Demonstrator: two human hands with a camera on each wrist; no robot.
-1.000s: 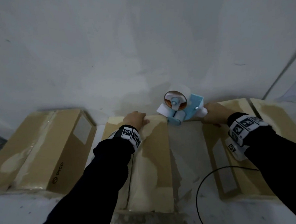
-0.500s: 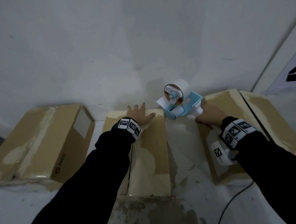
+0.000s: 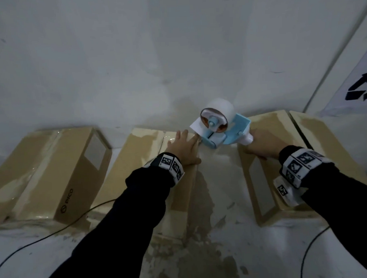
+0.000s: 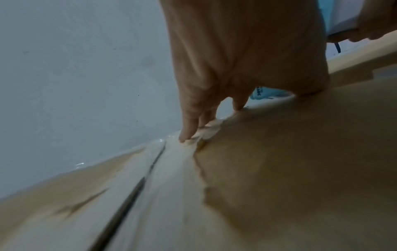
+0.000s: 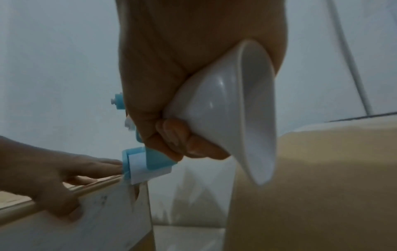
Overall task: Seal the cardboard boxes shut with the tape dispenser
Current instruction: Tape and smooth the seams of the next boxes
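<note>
The right hand [image 3: 261,144] curls tightly round the glossy white flared handle of the blue plastic tape dispenser [image 3: 220,129], whose front appears to touch the middle cardboard box [image 3: 137,162] at its far corner. The left hand [image 3: 184,148] presses flat, fingers straight, on its scuffed, taped lid.

Open white floor lane [image 3: 221,179] between middle brown cardboard box [image 3: 142,183] and right brown cardboard box [image 3: 264,190]; blue tape dispenser [image 3: 224,132] blocks its far end. White wall [image 3: 152,55] close behind boxes.
</note>
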